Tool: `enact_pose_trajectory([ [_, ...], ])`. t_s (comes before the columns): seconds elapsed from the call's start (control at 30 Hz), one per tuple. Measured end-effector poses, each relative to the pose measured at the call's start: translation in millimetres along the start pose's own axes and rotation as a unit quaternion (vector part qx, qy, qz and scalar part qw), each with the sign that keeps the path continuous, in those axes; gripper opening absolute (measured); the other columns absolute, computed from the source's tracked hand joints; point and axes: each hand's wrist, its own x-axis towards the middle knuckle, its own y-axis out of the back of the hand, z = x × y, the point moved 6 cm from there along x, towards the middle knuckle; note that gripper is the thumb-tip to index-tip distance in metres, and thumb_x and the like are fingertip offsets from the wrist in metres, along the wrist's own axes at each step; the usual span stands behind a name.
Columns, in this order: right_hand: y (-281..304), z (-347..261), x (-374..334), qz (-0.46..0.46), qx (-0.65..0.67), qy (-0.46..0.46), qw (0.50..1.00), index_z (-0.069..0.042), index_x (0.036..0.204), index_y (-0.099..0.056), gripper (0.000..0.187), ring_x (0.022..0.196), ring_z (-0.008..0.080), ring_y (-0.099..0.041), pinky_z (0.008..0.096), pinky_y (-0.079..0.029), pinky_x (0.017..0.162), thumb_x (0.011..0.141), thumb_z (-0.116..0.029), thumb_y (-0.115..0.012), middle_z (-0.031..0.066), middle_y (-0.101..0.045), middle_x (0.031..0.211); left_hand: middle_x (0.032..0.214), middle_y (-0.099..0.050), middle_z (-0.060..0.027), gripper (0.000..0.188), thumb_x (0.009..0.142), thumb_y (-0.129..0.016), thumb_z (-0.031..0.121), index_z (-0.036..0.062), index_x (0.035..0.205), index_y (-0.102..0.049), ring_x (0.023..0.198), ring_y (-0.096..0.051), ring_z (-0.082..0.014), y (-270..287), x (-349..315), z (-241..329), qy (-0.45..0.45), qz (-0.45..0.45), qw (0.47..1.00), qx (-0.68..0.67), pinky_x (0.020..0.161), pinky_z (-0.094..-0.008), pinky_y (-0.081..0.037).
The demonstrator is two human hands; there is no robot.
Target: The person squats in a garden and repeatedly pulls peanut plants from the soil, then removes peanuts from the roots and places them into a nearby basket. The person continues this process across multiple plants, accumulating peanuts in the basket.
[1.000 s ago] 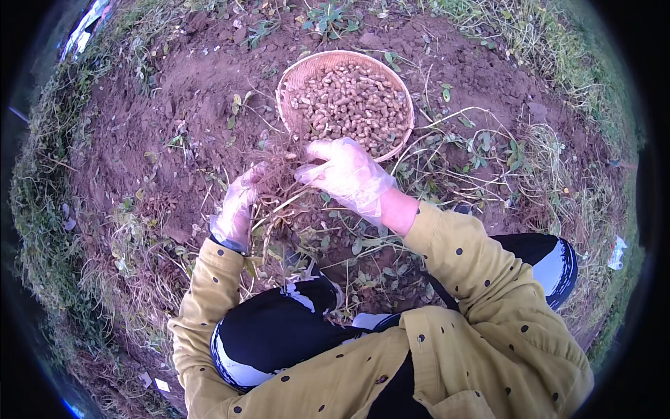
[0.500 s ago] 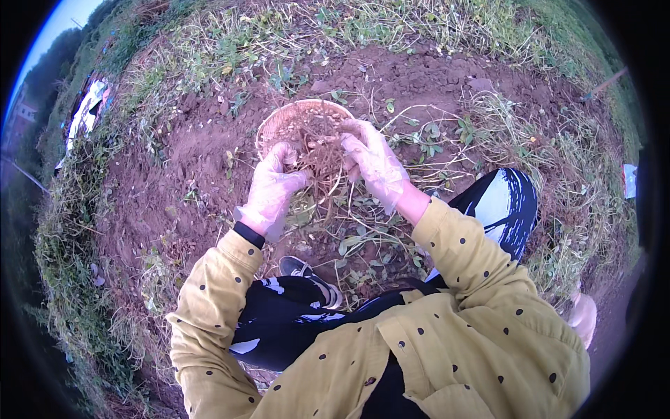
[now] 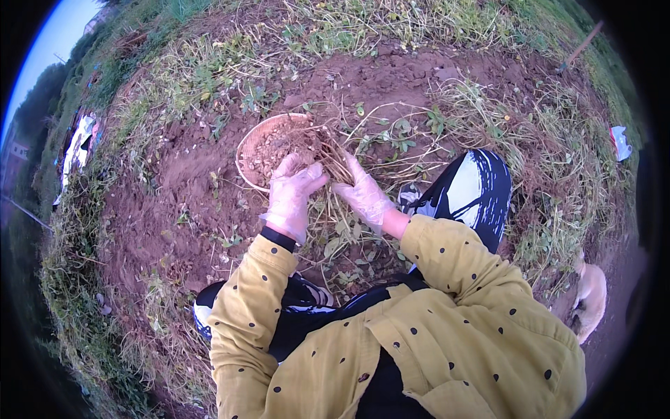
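A round wicker basket sits on the soil ahead of me, with pale peanut pods and dirt inside. Over its right side lies an uprooted peanut plant, its tangled brown roots toward the basket and its stems running back toward me. My right hand, in a thin clear glove, is closed round the stems. Also gloved, my left hand is at the basket's near edge beside the roots. Its fingers are curled together, and whatever they pinch is hidden.
Pulled plants lie heaped to the right and across the far side. Bare brown soil stretches to the left. My bent knee is right of the hands. A pale-furred animal, seemingly a dog, is at the lower right.
The plant has swung to the right, its stems now showing along my right hand. Both hands have come lower, and the left has moved rightward. The whole view has shifted somewhat.
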Motion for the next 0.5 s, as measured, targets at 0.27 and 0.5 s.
enact_pose_trajectory([
  [0.27, 15.2, 17.6, 19.8, 0.01, 0.17, 0.022, 0.985, 0.004, 0.144, -0.036, 0.05, 0.121, 0.0144, -0.049, 0.0278, -0.036, 0.106, 0.101, -0.019, -0.049, 0.0087, -0.054, 0.134, 0.095, -0.066, -0.0019, 0.02, 0.081, -0.071, 0.002, 0.0048, 0.1, -0.065, 0.085, -0.062, -0.0105, 54.6, 6.8, 16.5, -0.091, 0.117, 0.98, 0.13, 0.072, -0.0246, -0.051],
  [0.5, 14.8, 27.1, 24.3, -0.032, 0.169, 0.018, 0.985, 0.004, 0.14, -0.043, 0.049, 0.12, 0.0136, -0.049, 0.0275, -0.037, 0.105, 0.101, -0.023, -0.048, 0.0081, -0.055, 0.134, 0.113, -0.064, -0.0079, 0.049, 0.081, -0.078, 0.013, -0.0016, 0.123, -0.057, 0.104, -0.059, -0.0161, 44.8, -7.2, -26.6, 0.064, 0.028, 0.976, 0.205, 0.093, -0.0294, -0.046],
])
